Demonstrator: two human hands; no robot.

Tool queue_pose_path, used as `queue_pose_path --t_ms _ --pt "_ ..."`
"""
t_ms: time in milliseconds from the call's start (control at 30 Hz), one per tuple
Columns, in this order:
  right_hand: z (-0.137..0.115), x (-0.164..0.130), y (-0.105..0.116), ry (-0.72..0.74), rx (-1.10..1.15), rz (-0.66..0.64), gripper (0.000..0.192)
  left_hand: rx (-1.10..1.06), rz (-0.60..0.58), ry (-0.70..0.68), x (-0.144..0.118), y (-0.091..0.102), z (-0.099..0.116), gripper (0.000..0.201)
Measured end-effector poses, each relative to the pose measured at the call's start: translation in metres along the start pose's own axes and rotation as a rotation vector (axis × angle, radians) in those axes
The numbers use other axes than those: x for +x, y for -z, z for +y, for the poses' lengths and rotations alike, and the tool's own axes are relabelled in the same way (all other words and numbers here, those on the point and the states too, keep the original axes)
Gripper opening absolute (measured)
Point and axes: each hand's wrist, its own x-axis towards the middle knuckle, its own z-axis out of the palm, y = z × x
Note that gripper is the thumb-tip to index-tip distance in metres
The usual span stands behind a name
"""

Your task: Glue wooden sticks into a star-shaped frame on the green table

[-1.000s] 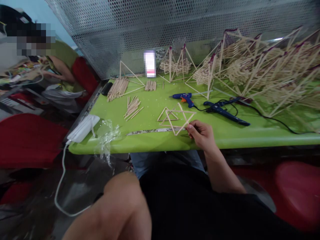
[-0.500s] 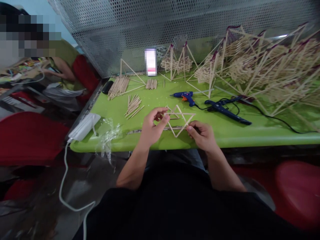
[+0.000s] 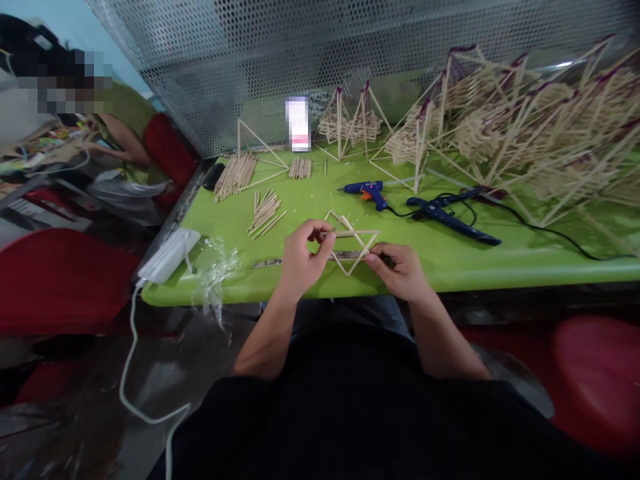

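Observation:
Between my hands is a small frame of thin wooden sticks [image 3: 356, 233], its crossing pieces forming triangles. My left hand [image 3: 309, 257] pinches its left corner between thumb and fingers. On the lower right side, my right hand [image 3: 399, 270] grips the same frame with thumb and forefinger. Beneath it, a flat stained strip [image 3: 270, 263] lies along the table. Beyond my hands, a blue glue gun [image 3: 365, 192] rests on its side, with a dark blue folding tool or stand [image 3: 453, 219] to its right. A loose pile of sticks [image 3: 266, 210] lies to the left.
Bundled sticks [image 3: 235, 176] and a stick triangle [image 3: 260, 143] sit at the back left, beside a phone [image 3: 299, 123]. Many stick structures [image 3: 500, 133] crowd the right rear. A white power strip [image 3: 169, 255] and clear plastic [image 3: 215, 267] lie near the left edge. A person [image 3: 125, 140] sits far left.
The stick frame has turned slightly in my hands, and its right corner sits further left. My right hand has shifted a little left. The view has moved slightly.

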Motion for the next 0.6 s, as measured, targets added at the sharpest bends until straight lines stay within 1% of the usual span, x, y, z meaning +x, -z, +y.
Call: queue_pose_path --t_ms 67,200,333,500,600 --pt "0.0 0.0 0.0 0.003 -0.001 -0.001 0.029 -0.02 0.013 0.004 -0.002 0.0 0.0 0.001" --pt "-0.001 0.0 0.0 0.007 -0.012 -0.005 0.028 -0.1 0.016 0.096 -0.005 0.001 0.0 0.008" --pt "-0.004 0.002 -0.001 0.043 -0.02 -0.034 0.022 -0.131 0.026 0.102 -0.004 0.002 0.005 0.025" --pt "-0.006 0.002 0.0 0.068 0.008 -0.09 0.017 -0.107 -0.007 0.124 0.002 0.007 0.012 0.014" --pt "-0.007 0.002 -0.001 0.026 0.036 -0.077 0.024 -0.082 -0.058 0.13 0.01 0.012 0.014 0.013"
